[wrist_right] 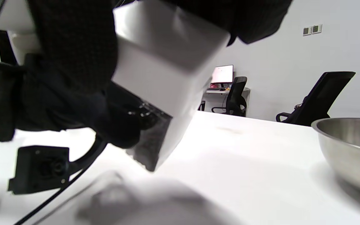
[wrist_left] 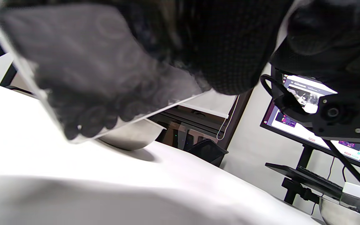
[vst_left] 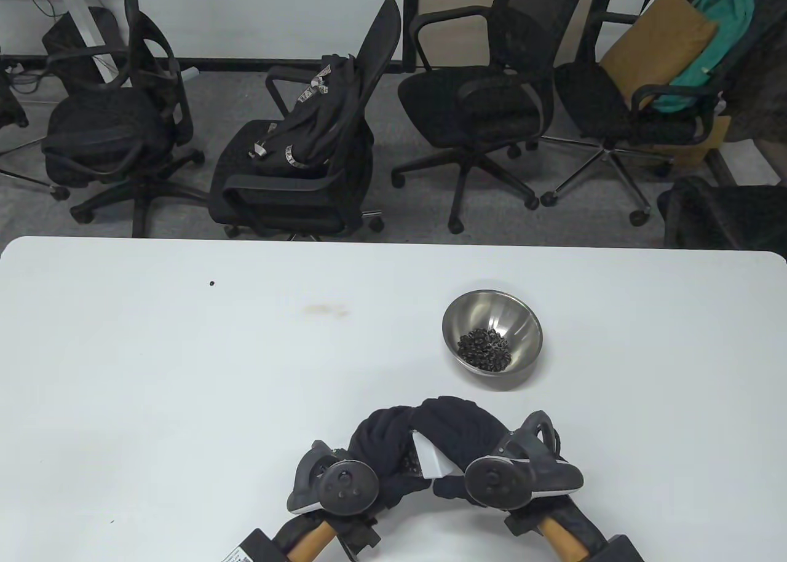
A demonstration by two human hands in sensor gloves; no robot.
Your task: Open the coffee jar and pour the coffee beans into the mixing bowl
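From above, both gloved hands meet near the front edge of the white table (vst_left: pixel 184 353), the left hand (vst_left: pixel 384 457) and the right hand (vst_left: pixel 467 430) wrapped together around the coffee jar (vst_left: pixel 430 460), of which only a pale slanted corner and a patch of dark beans show between the fingers. The mixing bowl (vst_left: pixel 492 331) stands further back and to the right, well apart from the hands, with coffee beans (vst_left: pixel 486 347) heaped in its bottom. Office chairs line the floor behind the table. In the left wrist view the jar (wrist_left: pixel 95 78) is blurred, tilted and lifted off the table, its clear wall showing dark beans gathered at the low corner; the left fingers (wrist_left: pixel 217 47) are closed on its upper part, and the steel bowl (wrist_left: pixel 133 136) sits just behind it. In the right wrist view the jar's white lid end (wrist_right: pixel 167 62) is tilted, with the right fingers (wrist_right: pixel 73 47) clamped over it; the left hand (wrist_right: pixel 42 103) grips the clear body below, and the bowl's rim (wrist_right: pixel 345 125) stands at the right.
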